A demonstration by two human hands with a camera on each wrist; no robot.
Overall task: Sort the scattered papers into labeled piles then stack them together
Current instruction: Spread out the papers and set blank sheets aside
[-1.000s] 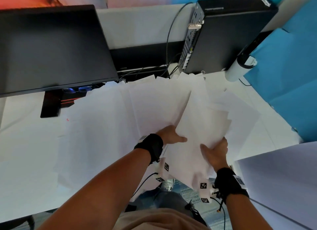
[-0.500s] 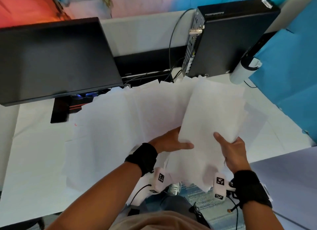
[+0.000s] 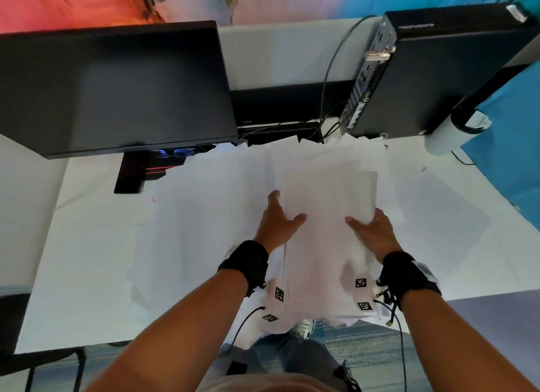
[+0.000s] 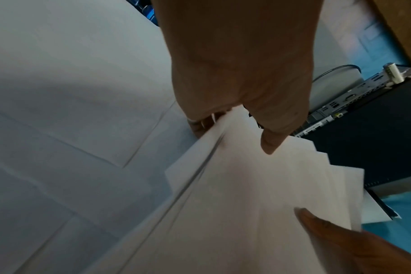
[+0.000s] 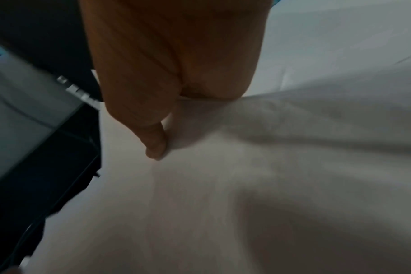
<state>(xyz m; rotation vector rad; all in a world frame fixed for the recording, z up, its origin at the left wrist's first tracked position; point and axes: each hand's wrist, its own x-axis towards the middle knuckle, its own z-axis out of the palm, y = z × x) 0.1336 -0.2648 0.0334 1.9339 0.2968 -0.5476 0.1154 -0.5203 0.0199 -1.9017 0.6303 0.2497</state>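
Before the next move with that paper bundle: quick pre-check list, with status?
1. Left hand grips the bundle of papers, thumb on top: ok.
2. Right hand grips its other side, thumb on top: ok.
3. Bundle edges squared: not ok, the far corners are fanned in the left wrist view.
4. Loose sheets gathered off the desk: not ok, many lie spread.
5. Pile labels readable: cannot tell.
6. Near end supported: not ok, it hangs past the desk edge.

Monitor (image 3: 111, 87), PC tower (image 3: 438, 70) block rear; loose sheets (image 3: 204, 231) cover desk (image 3: 38, 216) left.
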